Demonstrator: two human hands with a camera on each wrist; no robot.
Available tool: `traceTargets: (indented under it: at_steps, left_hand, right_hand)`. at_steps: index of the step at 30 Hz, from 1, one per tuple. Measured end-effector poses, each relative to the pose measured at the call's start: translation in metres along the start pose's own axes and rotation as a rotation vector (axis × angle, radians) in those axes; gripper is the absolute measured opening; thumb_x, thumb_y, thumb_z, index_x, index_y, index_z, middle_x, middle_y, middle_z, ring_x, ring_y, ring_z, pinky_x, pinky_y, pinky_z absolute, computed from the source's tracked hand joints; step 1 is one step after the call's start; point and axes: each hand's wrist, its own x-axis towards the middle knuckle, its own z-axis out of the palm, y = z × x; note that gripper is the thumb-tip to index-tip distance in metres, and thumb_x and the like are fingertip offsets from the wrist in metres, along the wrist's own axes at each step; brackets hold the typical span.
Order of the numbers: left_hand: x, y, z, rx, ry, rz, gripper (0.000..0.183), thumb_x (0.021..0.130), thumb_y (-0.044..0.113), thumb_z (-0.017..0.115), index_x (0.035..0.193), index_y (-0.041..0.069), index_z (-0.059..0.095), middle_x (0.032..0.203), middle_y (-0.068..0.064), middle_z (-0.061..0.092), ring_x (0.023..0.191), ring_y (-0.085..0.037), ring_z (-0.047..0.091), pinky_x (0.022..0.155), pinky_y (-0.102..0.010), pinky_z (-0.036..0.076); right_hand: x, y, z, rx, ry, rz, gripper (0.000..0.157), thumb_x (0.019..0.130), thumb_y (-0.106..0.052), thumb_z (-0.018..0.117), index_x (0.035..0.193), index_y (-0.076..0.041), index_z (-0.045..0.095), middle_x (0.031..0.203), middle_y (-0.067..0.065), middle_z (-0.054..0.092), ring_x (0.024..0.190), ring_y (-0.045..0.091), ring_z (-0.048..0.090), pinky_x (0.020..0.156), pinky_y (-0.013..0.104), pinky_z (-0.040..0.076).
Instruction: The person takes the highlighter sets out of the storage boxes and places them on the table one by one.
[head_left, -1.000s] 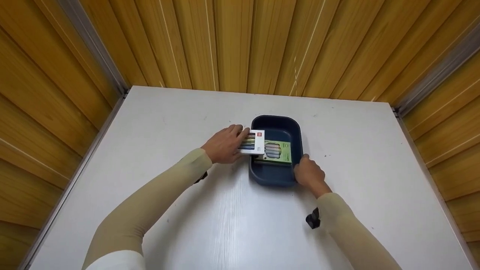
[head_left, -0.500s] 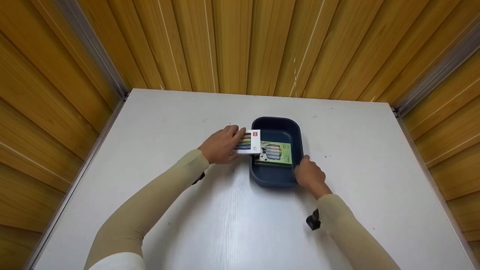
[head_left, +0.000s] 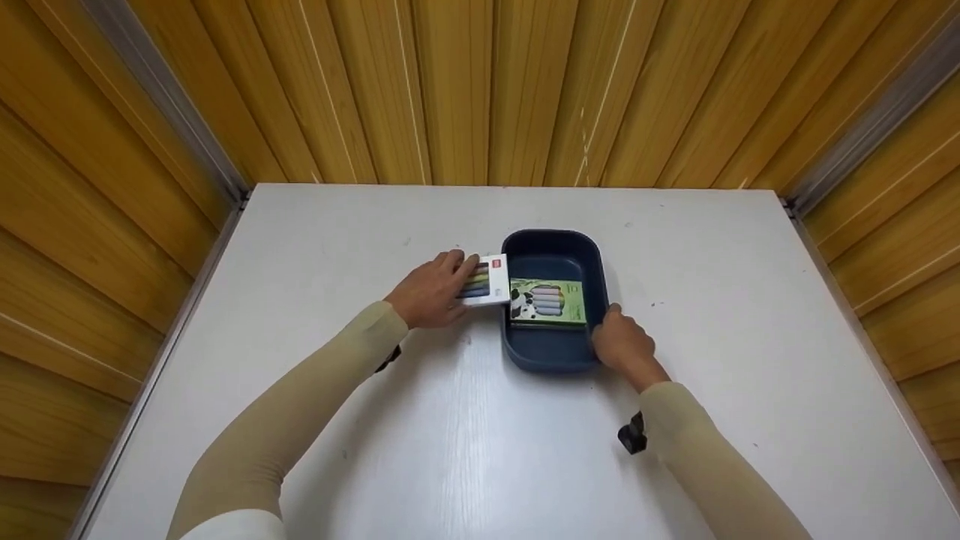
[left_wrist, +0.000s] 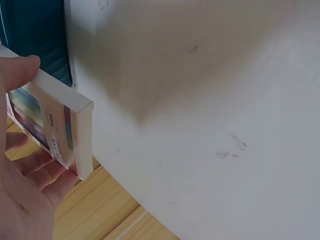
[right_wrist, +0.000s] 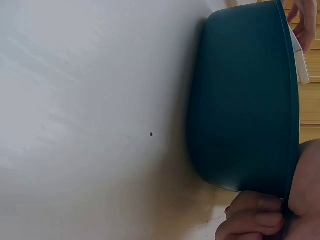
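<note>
My left hand pinches a flat white box of coloured sticks just outside the left rim of a dark blue bin. The box has a red logo and a window. In the left wrist view the thumb lies on the box's edge, with fingers beneath it. My right hand grips the bin's right rim near its front corner. The right wrist view shows its fingers curled against the outer wall, thumb side at the rim. Inside the bin lies a green box with a panda and pastel sticks printed on it.
A white table bears the bin and has small dark marks. Yellow wood-look panels stand behind it and at both sides, with metal posts in the corners. A black wrist camera hangs below the right forearm.
My left hand has drawn the white box leftward, from over the bin's rim to just outside it. More of the green box's panda picture shows. The right hand keeps its grip.
</note>
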Motion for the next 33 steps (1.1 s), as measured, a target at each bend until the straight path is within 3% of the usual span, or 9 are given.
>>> traceTargets:
  at_steps: [6,16,27,33]
  left_hand:
    - [-0.005,-0.006,0.004,-0.009,0.011,-0.016,0.073,0.089,0.035,0.062,0.149,0.012,0.026,0.140,-0.015,0.039,0.128,-0.029,0.047,0.103,-0.043,0.046]
    - [-0.004,-0.015,0.010,-0.012,-0.009,-0.044,0.070,0.090,0.035,0.061,0.148,0.015,0.026,0.137,-0.013,0.040,0.121,-0.027,0.049,0.102,-0.041,0.046]
    - [0.004,-0.016,0.017,-0.007,-0.123,-0.053,0.069,0.092,0.036,0.061,0.148,0.012,0.029,0.141,-0.013,0.040,0.127,-0.026,0.047,0.107,-0.041,0.043]
    - [0.007,-0.016,0.020,-0.005,-0.151,-0.034,0.069,0.091,0.034,0.064,0.146,0.009,0.032,0.138,-0.013,0.042,0.125,-0.027,0.047,0.105,-0.042,0.044]
  right_hand:
    - [-0.002,0.001,0.000,-0.011,0.023,-0.029,0.049,0.097,-0.016,0.034,0.136,0.014,0.034,0.114,0.034,0.062,0.080,0.031,0.060,0.068,0.047,0.049]
    - [-0.002,0.000,-0.002,-0.004,0.018,-0.017,0.049,0.097,-0.018,0.035,0.136,0.012,0.035,0.115,0.033,0.061,0.082,0.032,0.060,0.071,0.049,0.049]
    - [0.000,0.001,-0.003,0.007,0.009,-0.011,0.046,0.099,-0.018,0.033,0.134,0.012,0.036,0.118,0.034,0.059,0.085,0.033,0.059,0.075,0.051,0.048]
    - [-0.002,-0.002,0.000,0.000,0.020,-0.012,0.049,0.098,-0.017,0.033,0.136,0.013,0.034,0.119,0.035,0.059,0.089,0.035,0.062,0.077,0.052,0.049]
